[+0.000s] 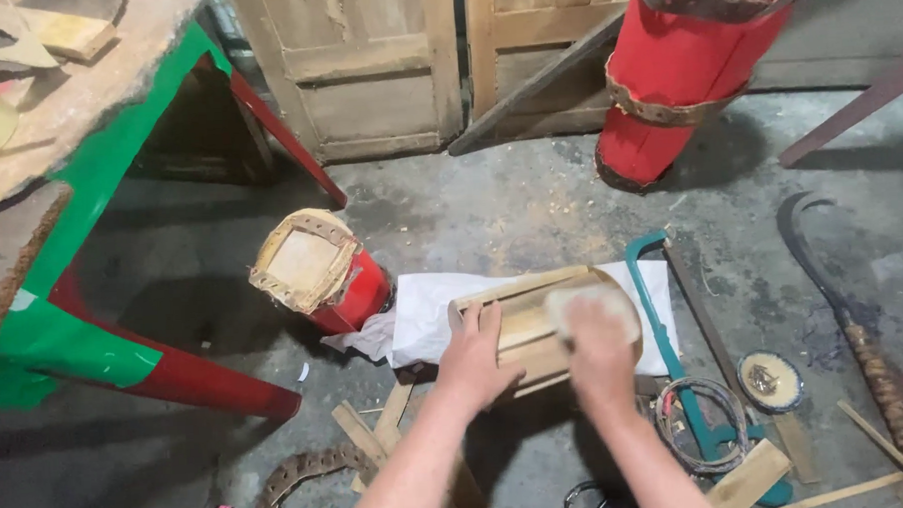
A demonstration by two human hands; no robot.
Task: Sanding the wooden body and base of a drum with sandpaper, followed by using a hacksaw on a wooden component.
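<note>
Here my left hand [478,355] lies spread on the wooden frame [534,326], steadying it over a white cloth [424,315]. My right hand [597,344] presses a pale pad [588,304], perhaps sandpaper, against the frame; blur hides its fingers.

right hand [597,351] blurred | red drum [687,65] top cut off | scissors [583,503] cut off

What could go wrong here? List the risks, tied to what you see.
1. The right hand looks blurred as it rubs a pad over the wooden shell, which only the left hand steadies; the shell might roll or slip.
2. A saw lies right beside the shell, so a slipping hand could meet it.
3. Wood scraps and a wire coil crowd the floor; they may snag an arm.
</note>
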